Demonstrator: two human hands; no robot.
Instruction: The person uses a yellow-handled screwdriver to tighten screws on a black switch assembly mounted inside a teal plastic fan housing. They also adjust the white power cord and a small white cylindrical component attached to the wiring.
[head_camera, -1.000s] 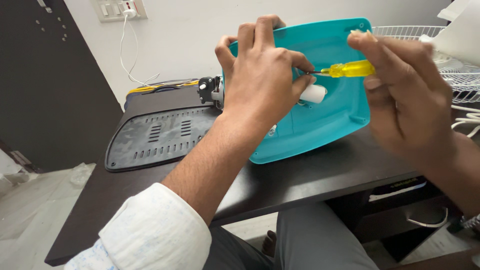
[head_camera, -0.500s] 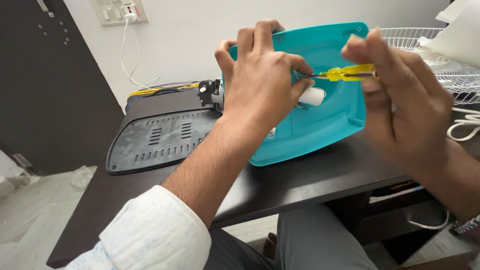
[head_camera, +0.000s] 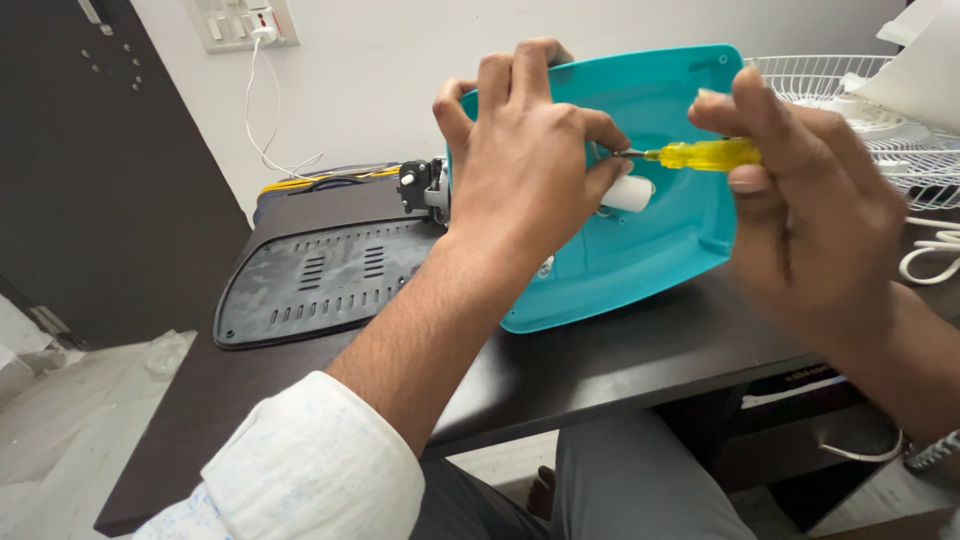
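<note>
The left hand (head_camera: 530, 150) grips the teal plastic cover (head_camera: 650, 250) standing on the bench (head_camera: 640, 360). The right hand (head_camera: 810, 210) pinches a yellow screwdriver (head_camera: 700, 154), lying sideways, tip pointing left.

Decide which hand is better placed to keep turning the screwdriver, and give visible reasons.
Right. The right hand already grips the yellow screwdriver, tip toward the teal cover. The left hand is occupied bracing that cover upright.
</note>
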